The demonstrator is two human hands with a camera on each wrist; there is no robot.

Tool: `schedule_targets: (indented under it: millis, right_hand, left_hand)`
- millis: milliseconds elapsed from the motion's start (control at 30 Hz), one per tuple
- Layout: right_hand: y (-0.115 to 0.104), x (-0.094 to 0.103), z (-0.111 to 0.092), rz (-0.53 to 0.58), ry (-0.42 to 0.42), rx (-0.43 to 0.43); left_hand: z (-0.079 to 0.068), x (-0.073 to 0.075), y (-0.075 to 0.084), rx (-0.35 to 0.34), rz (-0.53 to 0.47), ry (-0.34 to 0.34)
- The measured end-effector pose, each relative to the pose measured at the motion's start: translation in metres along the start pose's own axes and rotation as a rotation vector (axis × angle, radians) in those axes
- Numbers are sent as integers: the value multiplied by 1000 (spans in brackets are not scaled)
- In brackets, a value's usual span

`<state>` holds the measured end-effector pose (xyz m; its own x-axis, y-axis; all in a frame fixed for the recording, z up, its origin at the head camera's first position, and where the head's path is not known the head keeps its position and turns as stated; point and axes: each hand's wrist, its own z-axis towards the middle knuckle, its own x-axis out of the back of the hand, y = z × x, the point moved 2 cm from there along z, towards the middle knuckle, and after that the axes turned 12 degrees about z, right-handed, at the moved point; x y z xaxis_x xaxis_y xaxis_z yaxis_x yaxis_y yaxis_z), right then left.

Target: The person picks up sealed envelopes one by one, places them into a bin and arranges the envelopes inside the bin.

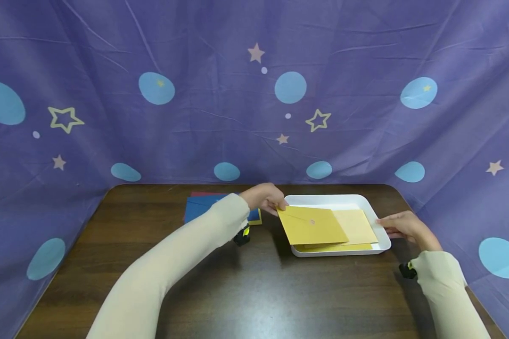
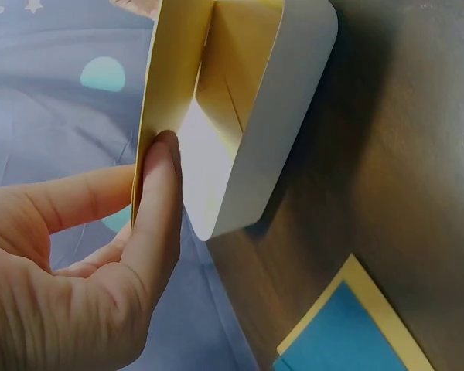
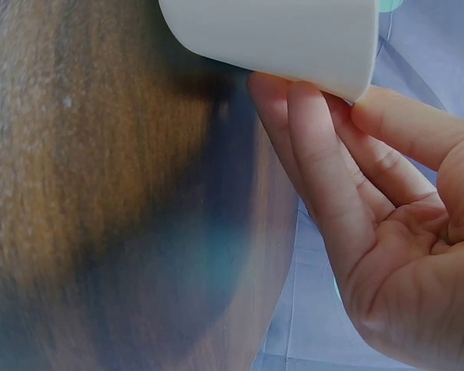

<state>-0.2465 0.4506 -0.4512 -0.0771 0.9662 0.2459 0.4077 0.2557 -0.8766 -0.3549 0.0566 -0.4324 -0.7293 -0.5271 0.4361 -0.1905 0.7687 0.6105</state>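
In the head view my left hand (image 1: 266, 197) pinches a yellow envelope (image 1: 311, 226) by its left edge, thumb on one face and fingers on the other, as the left wrist view shows. The envelope is tilted over a white tray (image 1: 322, 200). Inside the tray lie a cream envelope (image 1: 356, 226) and another yellow envelope (image 1: 356, 247), partly covered. At the tray's right end, my right hand (image 1: 407, 226) holds the side wall, with its thumb at the rim and its fingertips against the outside in the right wrist view.
Left of the tray lies a pile of envelopes, a blue envelope (image 1: 199, 208) on top with red and yellow edges showing. My left forearm passes in front of it. A purple curtain (image 1: 220, 94) hangs behind the brown wooden table (image 1: 246, 292).
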Motion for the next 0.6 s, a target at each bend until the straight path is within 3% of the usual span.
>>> schedule_targets:
  millis: [33,133,233,300,367,433,467,500,533,600]
  right_hand:
    - [0,0,0,-3,3,0]
    - [-1,-1,-2,-11,9,-2]
    - [-2,-2,-3,-16,5,2]
    - [-2,-2,-4,-13,3,5]
    - [-2,-3,-5,-15,2,9]
    - [-2,-3,-5,-16,5,9]
    - [-2,-3,-5,-15,6,8]
    - [-2,-2,-4,-15,6,9]
    - [-2,-2,-4,-15,7,9]
    - [-2,-2,-4,-13,8,9]
  left_hand:
    - [5,-1,0,-11,-17,7]
    - [-44,-11,17,-8,-28,66]
    - [-67,-17,26,-18,-38,75]
    - [-66,-19,28,-4,-42,77]
    - [-28,-18,22,-24,-65,37]
    - [-13,-20,22,-28,-82,21]
    - [-12,-21,24,-32,-88,11]
    - [-24,-23,29,-36,-93,10]
    - [-21,-24,31,-47,-102,-7]
    - [-51,-28,43,-25,-83,33]
